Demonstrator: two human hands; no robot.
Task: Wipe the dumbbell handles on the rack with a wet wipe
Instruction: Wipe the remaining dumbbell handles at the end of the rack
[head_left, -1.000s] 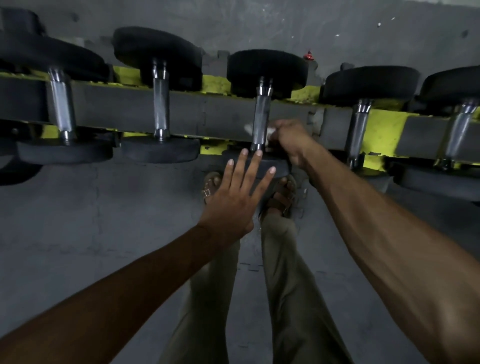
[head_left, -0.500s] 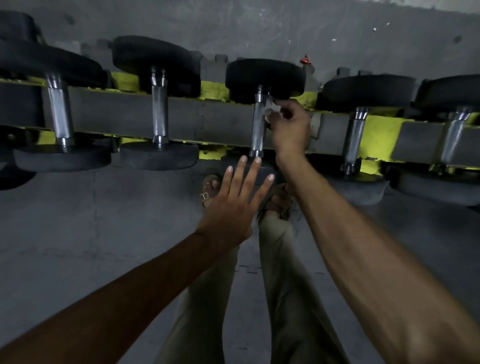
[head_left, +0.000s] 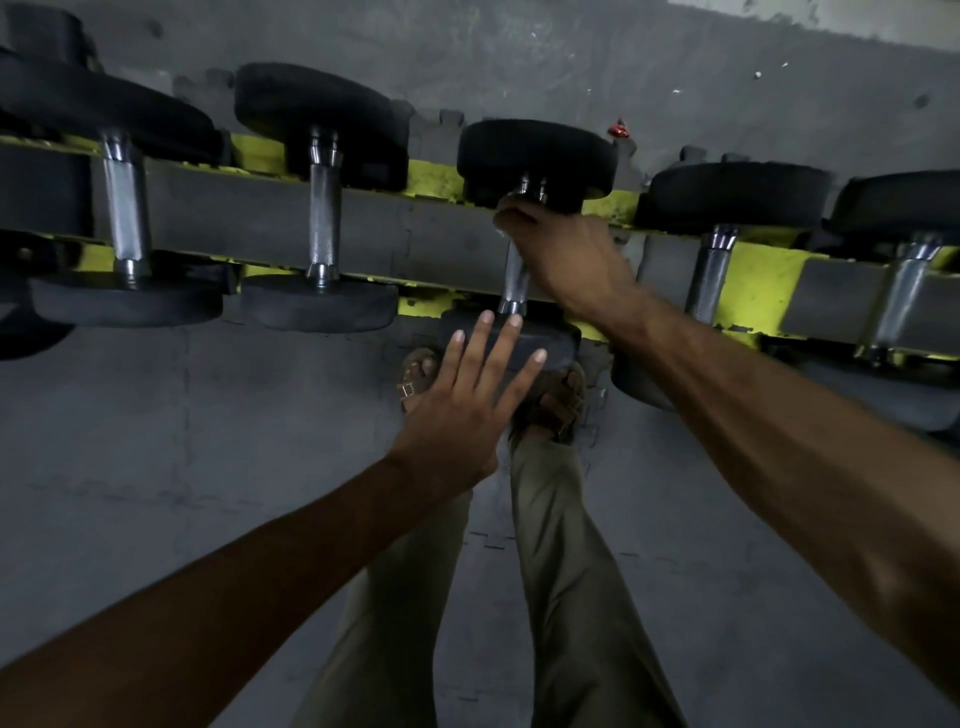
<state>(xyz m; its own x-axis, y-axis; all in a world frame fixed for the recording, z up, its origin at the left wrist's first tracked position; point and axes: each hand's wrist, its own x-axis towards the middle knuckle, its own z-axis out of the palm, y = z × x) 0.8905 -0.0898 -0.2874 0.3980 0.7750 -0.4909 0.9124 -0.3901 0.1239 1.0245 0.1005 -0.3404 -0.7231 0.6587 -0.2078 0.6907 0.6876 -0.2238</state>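
Your right hand (head_left: 566, 254) has slid to the far end of the handle (head_left: 514, 283), gripping it. Keep the open left hand (head_left: 462, 410) bracing the near head (head_left: 562, 339); twist while wiping back.

rack (head_left: 249, 228): grey rail with chipped yellow paint, runs left to right
dumbbells (head_left: 317, 306): five in a row lying across the rail, black round heads front and back
middle handle (head_left: 514, 283): knurled chrome, far end wrapped by the right hand (head_left: 566, 254), near end bare
second handle (head_left: 323, 213): chrome, left of the middle one, nothing on it
fourth handle (head_left: 709, 270): right of the middle one, also bare
wet wipe: hidden, can't make it out
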